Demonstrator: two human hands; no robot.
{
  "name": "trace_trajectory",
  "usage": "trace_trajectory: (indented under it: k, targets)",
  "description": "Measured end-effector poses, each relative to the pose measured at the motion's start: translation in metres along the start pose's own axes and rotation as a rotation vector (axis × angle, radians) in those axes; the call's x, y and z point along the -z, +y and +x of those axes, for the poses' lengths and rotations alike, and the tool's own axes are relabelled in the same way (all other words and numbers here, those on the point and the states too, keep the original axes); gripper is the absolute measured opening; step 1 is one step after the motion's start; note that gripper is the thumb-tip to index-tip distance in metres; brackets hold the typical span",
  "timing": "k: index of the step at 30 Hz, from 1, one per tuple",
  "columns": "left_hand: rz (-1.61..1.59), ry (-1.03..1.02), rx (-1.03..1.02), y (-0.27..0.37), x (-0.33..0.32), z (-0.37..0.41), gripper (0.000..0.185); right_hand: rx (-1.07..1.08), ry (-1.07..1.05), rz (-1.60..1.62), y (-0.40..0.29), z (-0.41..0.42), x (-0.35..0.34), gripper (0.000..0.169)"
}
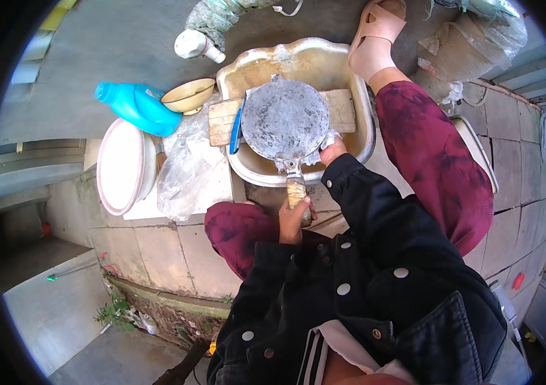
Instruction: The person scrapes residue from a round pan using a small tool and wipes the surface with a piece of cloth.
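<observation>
My left hand grips the tape-wrapped handle of a round, flat metal pan with a mottled grey surface. At the pan's right rim, my right hand holds a crumpled white cloth or paper; its fingers are partly hidden. The pan lies over a wooden board that spans a stained ceramic basin. A blue utility knife rests on the board's left part, beside the pan. Whitish material shows under the pan's edge, too covered to make out.
Left of the basin are a blue plastic bottle, a yellow enamel bowl, a white basin with a pink rim and clear plastic sheeting. A plastic-wrapped pipe lies beyond. My sandalled foot stands at the basin's right.
</observation>
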State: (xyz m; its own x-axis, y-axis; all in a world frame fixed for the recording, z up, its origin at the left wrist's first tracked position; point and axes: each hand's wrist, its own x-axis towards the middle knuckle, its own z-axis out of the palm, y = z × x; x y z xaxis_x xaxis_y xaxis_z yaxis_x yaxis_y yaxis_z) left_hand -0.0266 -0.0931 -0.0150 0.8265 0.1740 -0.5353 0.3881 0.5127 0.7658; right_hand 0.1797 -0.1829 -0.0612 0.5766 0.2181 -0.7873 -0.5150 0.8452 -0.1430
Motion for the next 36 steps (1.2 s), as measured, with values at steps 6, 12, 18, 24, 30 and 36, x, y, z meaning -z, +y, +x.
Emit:
trace_trajectory:
  k: [6, 12, 18, 24, 30, 36]
  targets:
    - [-0.037, -0.019, 0.026, 0.011, -0.008, -0.005, 0.017, 0.086, -0.119, 0.027, 0.007, 0.052, 0.031, 0.039]
    - [-0.066, -0.061, 0.019, 0.012, -0.011, -0.006, 0.018, 0.192, -0.192, 0.009, 0.001, 0.066, 0.029, 0.04]
    - [-0.075, -0.093, -0.006, 0.005, -0.013, -0.001, 0.018, 0.283, -0.108, -0.062, -0.009, 0.041, 0.018, 0.041]
    - [-0.093, -0.1, 0.009, 0.003, -0.013, 0.002, 0.019, 0.313, -0.015, -0.086, -0.019, 0.027, 0.011, 0.038]
    - [-0.088, -0.082, -0.007, 0.002, -0.006, 0.003, 0.02, 0.301, 0.151, -0.22, -0.023, -0.001, -0.004, 0.018]
    - [-0.06, -0.061, -0.036, 0.012, -0.006, 0.003, 0.019, 0.275, 0.153, -0.498, -0.036, -0.023, -0.013, 0.016]
